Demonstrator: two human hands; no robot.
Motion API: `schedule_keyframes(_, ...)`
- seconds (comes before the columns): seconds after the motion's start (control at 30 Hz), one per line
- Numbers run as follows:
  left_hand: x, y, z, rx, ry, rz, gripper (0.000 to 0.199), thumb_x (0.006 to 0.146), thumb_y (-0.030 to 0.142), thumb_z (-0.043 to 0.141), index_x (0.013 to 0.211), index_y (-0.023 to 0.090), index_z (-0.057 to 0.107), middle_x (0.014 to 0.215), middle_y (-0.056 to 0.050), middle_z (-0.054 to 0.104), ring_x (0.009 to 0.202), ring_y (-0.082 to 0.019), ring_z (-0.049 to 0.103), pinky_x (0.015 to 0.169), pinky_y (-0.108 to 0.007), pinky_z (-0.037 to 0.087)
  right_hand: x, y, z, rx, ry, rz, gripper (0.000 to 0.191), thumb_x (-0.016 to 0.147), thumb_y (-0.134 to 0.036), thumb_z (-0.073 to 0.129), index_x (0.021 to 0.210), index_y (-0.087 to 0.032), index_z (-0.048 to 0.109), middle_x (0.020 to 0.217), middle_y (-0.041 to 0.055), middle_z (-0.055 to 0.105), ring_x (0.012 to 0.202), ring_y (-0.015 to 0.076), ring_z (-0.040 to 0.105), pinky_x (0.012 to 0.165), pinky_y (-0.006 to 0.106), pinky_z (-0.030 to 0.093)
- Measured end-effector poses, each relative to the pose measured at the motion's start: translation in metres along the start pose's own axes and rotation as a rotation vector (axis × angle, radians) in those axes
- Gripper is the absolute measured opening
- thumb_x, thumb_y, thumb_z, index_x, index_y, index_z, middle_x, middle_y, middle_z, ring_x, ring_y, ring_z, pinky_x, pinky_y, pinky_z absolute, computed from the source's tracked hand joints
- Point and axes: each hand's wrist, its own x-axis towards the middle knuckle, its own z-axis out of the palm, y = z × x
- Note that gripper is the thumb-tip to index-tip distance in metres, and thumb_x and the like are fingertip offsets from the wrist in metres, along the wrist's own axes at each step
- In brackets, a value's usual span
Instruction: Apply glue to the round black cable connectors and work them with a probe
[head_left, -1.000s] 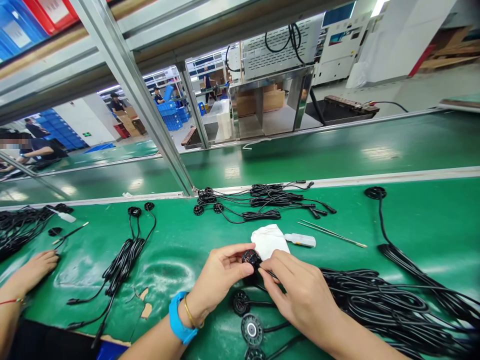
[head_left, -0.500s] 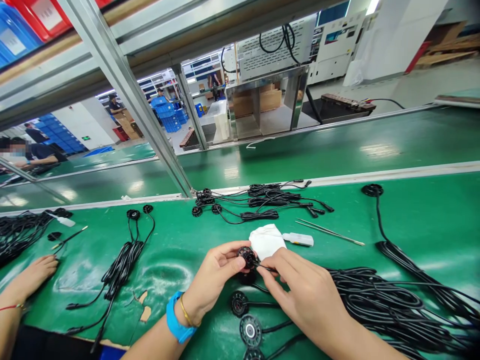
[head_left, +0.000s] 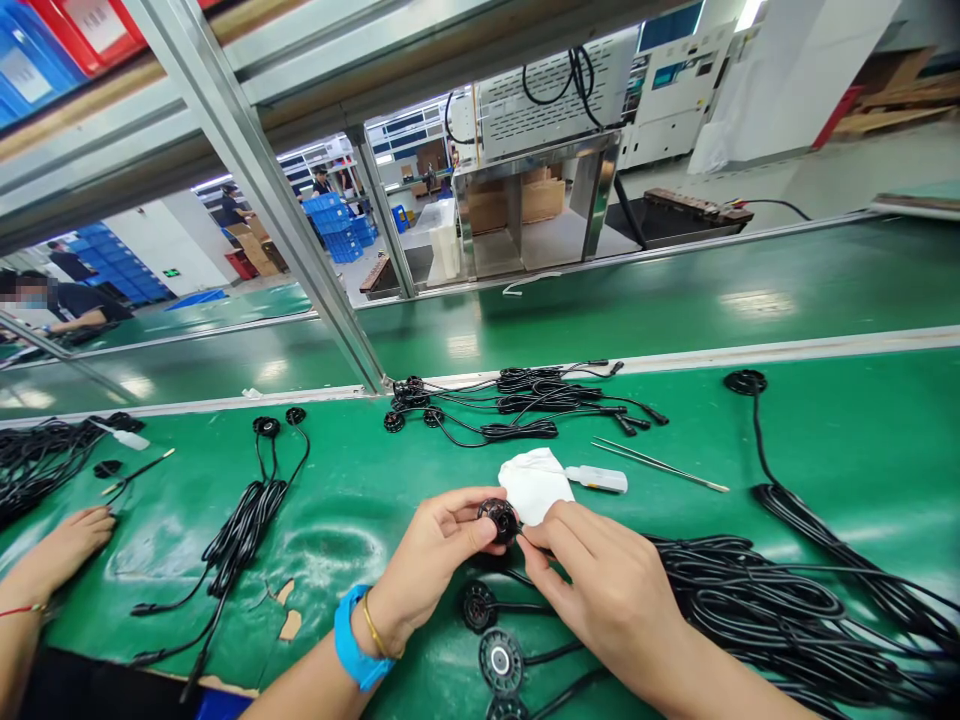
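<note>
We have passage on the tabletop left of the white cloth; coiled black cables block the near right corner.

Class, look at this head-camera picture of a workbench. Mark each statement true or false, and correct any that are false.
1. The left hand grips a round black plastic connector. True.
2. A bright blue wristband is on the right wrist. False: it is on the left wrist.
3. A crumpled white cloth lies on the green bench mat beyond the hands. True.
4. The right hand holds slender metal tweezers. False: they lie on the mat, beside a small white plastic bottle.
5. Coiled black cables lie to the right of the right hand. True.
</note>
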Motion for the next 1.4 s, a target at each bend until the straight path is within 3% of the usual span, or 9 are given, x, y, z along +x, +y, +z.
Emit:
schedule_keyframes(0.23, -0.0020, 0.0055, -0.0013, 0.071, 0.000, 0.039, 0.039, 0.082, 0.033, 0.076, 0.118, 0.018, 0.072, 0.110, -0.011, 0.075, 0.094, -0.020, 0.067, 0.085, -0.029, 0.051, 0.0009, 0.0000, -0.0025, 0.044, 0.037, -0.002, 0.016, 0.092, -0.008, 0.056, 0.080, -0.018, 0.059, 0.065, -0.0009, 0.056, 0.058, 0.0120, 0.051, 0.058, 0.026, 0.038)
schedule_keyframes(0.43, -0.0015, 0.0042, -0.0028, 0.033, -0.026, 0.008, 0.041, 0.082, 0.038, 0.076, 0.116, 0.016, 0.073, 0.102, -0.011, 0.076, 0.080, -0.017, 0.067, 0.078, -0.029, 0.052, -0.0015, 0.0011, -0.0017, 0.056, 0.009, -0.022, 0.020, 0.091, -0.007, 0.057, 0.075, -0.018, 0.058, 0.064, -0.0010, 0.053, 0.057, 0.0124, 0.049, 0.057, 0.026, 0.037)
schedule_keyframes(0.63, -0.0019, 0.0020, -0.0020, 0.004, -0.034, 0.024, 0.041, 0.083, 0.035, 0.075, 0.120, 0.017, 0.071, 0.105, -0.011, 0.075, 0.088, -0.018, 0.067, 0.083, -0.030, 0.053, -0.0023, 0.0000, 0.0009, 0.068, -0.009, -0.006, 0.020, 0.092, -0.008, 0.056, 0.074, -0.018, 0.057, 0.064, -0.0015, 0.052, 0.058, 0.0120, 0.047, 0.058, 0.026, 0.036)
schedule_keyframes(0.8, -0.0034, -0.0005, 0.0017, 0.032, -0.065, 0.004, 0.040, 0.083, 0.033, 0.075, 0.120, 0.017, 0.071, 0.102, -0.010, 0.075, 0.083, -0.017, 0.067, 0.081, -0.030, 0.054, -0.0002, 0.0037, -0.0002, 0.107, 0.005, 0.028, 0.018, 0.092, -0.009, 0.056, 0.077, -0.018, 0.059, 0.066, -0.0013, 0.054, 0.059, 0.0119, 0.051, 0.059, 0.025, 0.037)
schedule_keyframes(1.1, -0.0023, 0.0014, 0.0022, -0.045, -0.012, 0.043, 0.039, 0.083, 0.033, 0.075, 0.119, 0.017, 0.071, 0.112, -0.012, 0.074, 0.096, -0.022, 0.067, 0.085, -0.031, 0.053, 0.0014, 0.0076, -0.0005, 0.251, -0.056, 0.056, 0.015, 0.092, -0.009, 0.054, 0.083, -0.019, 0.060, 0.070, 0.0000, 0.057, 0.063, 0.0125, 0.054, 0.059, 0.024, 0.040)
schedule_keyframes(1.3, -0.0045, 0.0028, -0.0003, 0.057, -0.006, 0.103, 0.037, 0.088, 0.032, 0.070, 0.123, 0.019, 0.069, 0.117, -0.011, 0.074, 0.111, -0.025, 0.065, 0.094, -0.032, 0.049, -0.0009, 0.0069, 0.0013, 0.290, -0.095, 0.091, 0.013, 0.092, -0.011, 0.054, 0.083, -0.019, 0.059, 0.073, 0.0005, 0.058, 0.064, 0.0132, 0.054, 0.059, 0.024, 0.040)
schedule_keyframes(1.4, -0.0049, 0.0044, -0.0001, 0.100, -0.003, 0.112, 0.037, 0.088, 0.033, 0.069, 0.122, 0.018, 0.069, 0.115, -0.011, 0.075, 0.106, -0.024, 0.067, 0.092, -0.031, 0.051, -0.0033, 0.0064, 0.0014, 0.295, -0.114, 0.109, 0.011, 0.093, -0.012, 0.054, 0.085, -0.019, 0.058, 0.074, 0.0008, 0.059, 0.066, 0.0136, 0.054, 0.061, 0.025, 0.039)
